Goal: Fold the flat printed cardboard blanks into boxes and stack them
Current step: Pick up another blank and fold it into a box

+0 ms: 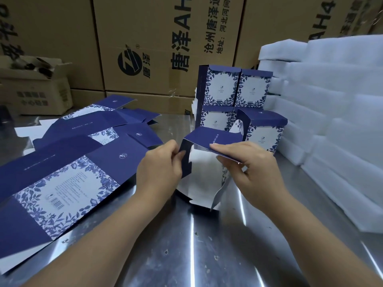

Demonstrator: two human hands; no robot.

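Observation:
A half-formed blue and white box (pixel 204 162) stands open in the middle of the steel table, its white inside facing me. My left hand (pixel 160 164) pinches its left dark-blue side flap. My right hand (pixel 246 162) grips the top blue flap, thumb pressed on its upper face. Flat printed blanks (pixel 68 181) lie fanned across the left of the table. Folded boxes (pixel 238 88) are stacked two high behind the work, with one more box (pixel 267 129) in front at the right.
White foam sheets (pixel 335 112) are piled along the right side. Large brown cartons (pixel 157 44) wall off the back, and a smaller open carton (pixel 35 83) sits at the far left. The steel table (pixel 186 245) shines in front of me.

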